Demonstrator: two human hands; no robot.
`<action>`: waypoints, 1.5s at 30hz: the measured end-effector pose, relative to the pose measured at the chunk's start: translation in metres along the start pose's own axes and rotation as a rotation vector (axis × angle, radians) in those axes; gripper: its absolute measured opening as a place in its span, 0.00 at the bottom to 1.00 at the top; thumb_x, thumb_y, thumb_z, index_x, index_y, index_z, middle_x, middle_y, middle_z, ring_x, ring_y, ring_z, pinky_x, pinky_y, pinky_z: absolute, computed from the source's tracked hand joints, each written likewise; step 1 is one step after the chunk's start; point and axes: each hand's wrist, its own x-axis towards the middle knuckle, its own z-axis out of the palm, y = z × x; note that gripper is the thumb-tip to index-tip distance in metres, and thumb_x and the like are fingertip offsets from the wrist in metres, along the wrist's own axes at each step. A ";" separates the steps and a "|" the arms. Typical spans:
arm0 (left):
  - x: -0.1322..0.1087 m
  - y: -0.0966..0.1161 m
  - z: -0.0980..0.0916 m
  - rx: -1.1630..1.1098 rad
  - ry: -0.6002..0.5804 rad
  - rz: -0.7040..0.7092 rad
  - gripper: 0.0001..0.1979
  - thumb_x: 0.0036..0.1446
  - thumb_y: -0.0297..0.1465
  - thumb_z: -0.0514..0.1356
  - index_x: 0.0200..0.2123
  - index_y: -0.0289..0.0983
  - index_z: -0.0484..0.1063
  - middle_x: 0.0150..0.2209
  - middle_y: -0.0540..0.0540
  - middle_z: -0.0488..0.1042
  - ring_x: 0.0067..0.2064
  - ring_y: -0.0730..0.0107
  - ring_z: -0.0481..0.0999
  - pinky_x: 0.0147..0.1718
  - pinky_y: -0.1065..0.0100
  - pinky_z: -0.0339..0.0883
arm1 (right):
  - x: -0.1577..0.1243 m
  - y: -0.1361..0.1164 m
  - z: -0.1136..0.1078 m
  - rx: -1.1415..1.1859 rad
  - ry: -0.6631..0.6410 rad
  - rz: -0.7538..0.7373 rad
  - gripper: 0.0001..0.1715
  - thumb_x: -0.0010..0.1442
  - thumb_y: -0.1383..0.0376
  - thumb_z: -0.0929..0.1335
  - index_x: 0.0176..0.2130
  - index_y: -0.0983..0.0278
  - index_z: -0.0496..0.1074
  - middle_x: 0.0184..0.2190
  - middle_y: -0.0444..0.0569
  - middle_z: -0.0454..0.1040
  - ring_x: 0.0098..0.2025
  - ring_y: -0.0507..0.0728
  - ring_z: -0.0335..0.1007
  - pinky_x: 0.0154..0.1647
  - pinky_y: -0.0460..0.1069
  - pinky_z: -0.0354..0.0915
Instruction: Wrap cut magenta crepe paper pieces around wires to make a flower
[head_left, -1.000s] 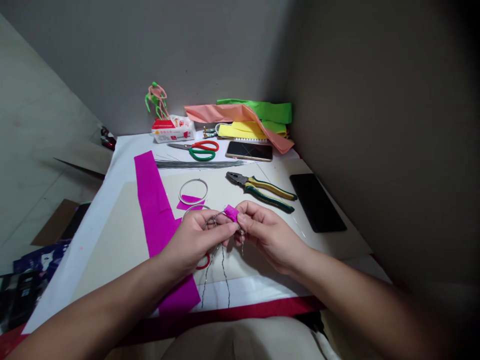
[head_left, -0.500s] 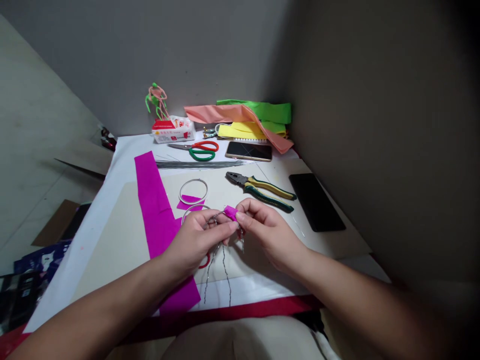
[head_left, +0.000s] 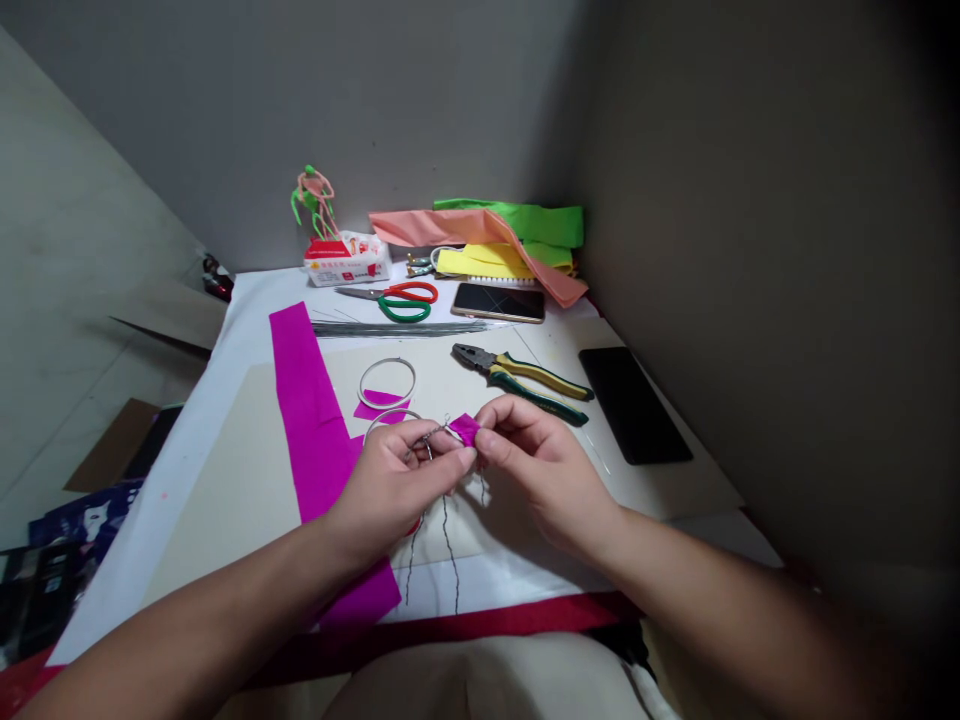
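Note:
My left hand (head_left: 401,470) is closed around a twisted wire frame (head_left: 450,540), whose thin legs dangle below the fingers. A small magenta paper piece (head_left: 464,429) sits at the top of the wire, and my right hand (head_left: 536,455) pinches its right edge between thumb and forefinger. Both hands are close together over the table's front half. Under my left forearm runs a long magenta paper strip (head_left: 304,400). Just beyond my left hand lie a tape ring (head_left: 387,405) and a magenta scrap (head_left: 369,408). My fingers hide part of the wire.
Pliers (head_left: 525,382) and a black phone-like slab (head_left: 634,405) lie to the right. Farther back are scissors (head_left: 397,298), a bundle of straight wires (head_left: 397,329), a phone (head_left: 498,302), folded coloured paper (head_left: 480,228) and a tissue pack (head_left: 349,262) with pink and green wire figures (head_left: 315,200).
The magenta paper piece has tilted and shows more of its surface above my left fingertips. My right hand has shifted slightly right, and the dangling wire legs have swung slightly left.

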 end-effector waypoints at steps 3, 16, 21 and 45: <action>0.001 -0.001 0.000 -0.007 0.017 0.010 0.08 0.46 0.30 0.66 0.20 0.36 0.70 0.15 0.56 0.64 0.17 0.81 0.58 0.16 0.76 0.50 | 0.001 0.000 0.002 0.106 -0.034 0.101 0.09 0.54 0.62 0.74 0.33 0.63 0.72 0.28 0.42 0.70 0.30 0.49 0.63 0.33 0.45 0.60; -0.003 0.000 0.006 0.036 0.041 0.059 0.07 0.44 0.28 0.64 0.19 0.37 0.68 0.14 0.56 0.63 0.15 0.81 0.56 0.13 0.75 0.47 | -0.004 0.003 0.002 -0.231 0.073 -0.186 0.04 0.55 0.66 0.73 0.32 0.58 0.82 0.33 0.46 0.72 0.37 0.53 0.69 0.38 0.48 0.66; -0.002 -0.002 0.002 0.025 0.006 0.100 0.08 0.44 0.26 0.64 0.19 0.37 0.68 0.15 0.57 0.62 0.16 0.82 0.57 0.14 0.75 0.49 | -0.007 -0.001 0.003 -0.377 0.068 -0.339 0.09 0.55 0.69 0.72 0.34 0.56 0.82 0.32 0.46 0.76 0.35 0.52 0.72 0.36 0.47 0.68; 0.000 0.023 -0.009 0.282 -0.084 -0.055 0.08 0.51 0.32 0.63 0.26 0.32 0.78 0.25 0.46 0.77 0.26 0.73 0.71 0.26 0.72 0.61 | 0.012 -0.019 -0.012 -0.325 -0.095 0.045 0.03 0.51 0.67 0.74 0.30 0.66 0.80 0.25 0.47 0.80 0.28 0.51 0.75 0.30 0.44 0.69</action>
